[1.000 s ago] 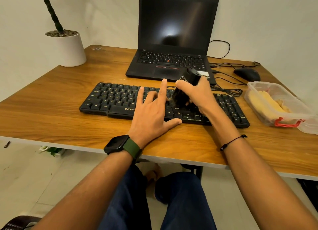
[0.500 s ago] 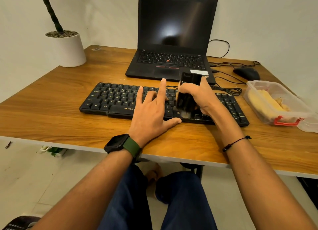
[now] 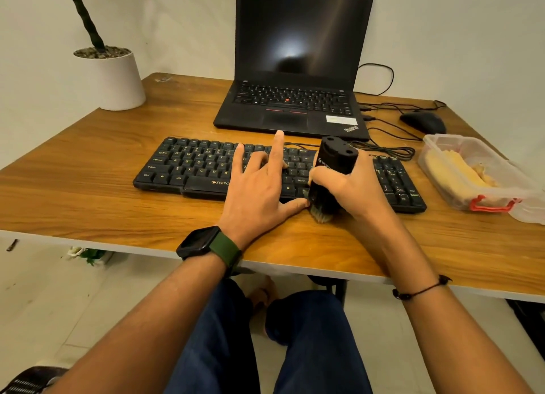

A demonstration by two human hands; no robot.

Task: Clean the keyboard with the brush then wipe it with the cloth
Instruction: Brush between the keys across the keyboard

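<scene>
A black keyboard (image 3: 194, 169) lies across the wooden table (image 3: 88, 205) in front of me. My left hand (image 3: 259, 190) rests flat on its middle keys, fingers spread and straight, the thumb on the front edge. My right hand (image 3: 351, 187) grips a black brush (image 3: 334, 160) held upright. The brush's pale bristles hang over the keyboard's front edge and touch the table. A yellow cloth (image 3: 460, 172) lies inside a clear plastic box (image 3: 486, 199) at the right.
A black laptop (image 3: 295, 107) stands open behind the keyboard. A black mouse (image 3: 424, 121) and loose cables (image 3: 386, 149) lie at the back right. A white plant pot (image 3: 113, 78) stands at the back left corner.
My right hand has drawn the brush toward me, from the upper key rows down over the keyboard's front edge. The left hand has stayed in place.
</scene>
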